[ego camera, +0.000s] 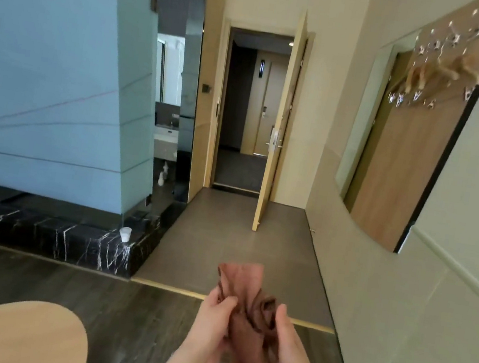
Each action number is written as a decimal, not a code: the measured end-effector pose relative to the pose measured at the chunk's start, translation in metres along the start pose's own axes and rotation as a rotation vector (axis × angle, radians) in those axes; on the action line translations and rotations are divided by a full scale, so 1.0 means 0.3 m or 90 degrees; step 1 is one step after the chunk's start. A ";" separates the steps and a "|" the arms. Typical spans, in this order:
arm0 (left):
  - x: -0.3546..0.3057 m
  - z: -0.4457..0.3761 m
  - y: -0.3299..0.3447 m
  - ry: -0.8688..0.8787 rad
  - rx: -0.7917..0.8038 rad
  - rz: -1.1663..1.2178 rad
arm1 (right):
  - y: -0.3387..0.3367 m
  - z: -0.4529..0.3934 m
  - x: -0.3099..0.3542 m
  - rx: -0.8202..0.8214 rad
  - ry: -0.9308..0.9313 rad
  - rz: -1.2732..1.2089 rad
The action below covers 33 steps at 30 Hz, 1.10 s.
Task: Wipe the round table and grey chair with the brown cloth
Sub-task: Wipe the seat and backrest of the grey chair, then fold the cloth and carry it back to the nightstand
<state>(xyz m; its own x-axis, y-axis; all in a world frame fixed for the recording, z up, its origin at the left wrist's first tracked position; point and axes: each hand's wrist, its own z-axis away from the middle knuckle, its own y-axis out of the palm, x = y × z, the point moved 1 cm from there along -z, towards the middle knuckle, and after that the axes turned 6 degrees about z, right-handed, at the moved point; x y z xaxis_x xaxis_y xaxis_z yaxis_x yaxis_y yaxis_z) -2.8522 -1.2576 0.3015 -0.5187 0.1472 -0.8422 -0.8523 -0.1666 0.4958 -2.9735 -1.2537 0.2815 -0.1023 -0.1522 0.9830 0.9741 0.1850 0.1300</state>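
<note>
A bunched brown cloth is held in front of me by both hands, low in the middle of the view. My left hand pinches its left side and my right hand grips its right side. The cloth's top edge stands up above my fingers. The round wooden table shows its light top at the bottom left, apart from my hands. No grey chair is in view.
An open wooden door leads to a corridor straight ahead. A frosted glass partition stands on a black marble ledge at the left, with a small plastic cup on its corner. A mirror hangs on the right wall.
</note>
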 end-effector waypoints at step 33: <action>-0.152 0.287 -0.262 -0.095 -0.001 0.283 | 0.206 0.159 0.019 0.072 0.308 -0.451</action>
<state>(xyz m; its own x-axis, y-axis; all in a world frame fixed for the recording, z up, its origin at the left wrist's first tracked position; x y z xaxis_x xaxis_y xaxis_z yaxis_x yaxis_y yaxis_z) -2.7674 -1.1674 0.3191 -0.8374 0.1997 -0.5088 -0.5455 -0.2469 0.8009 -2.9234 -1.1969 0.3013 -0.5552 -0.6601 0.5059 0.6853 -0.0185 0.7280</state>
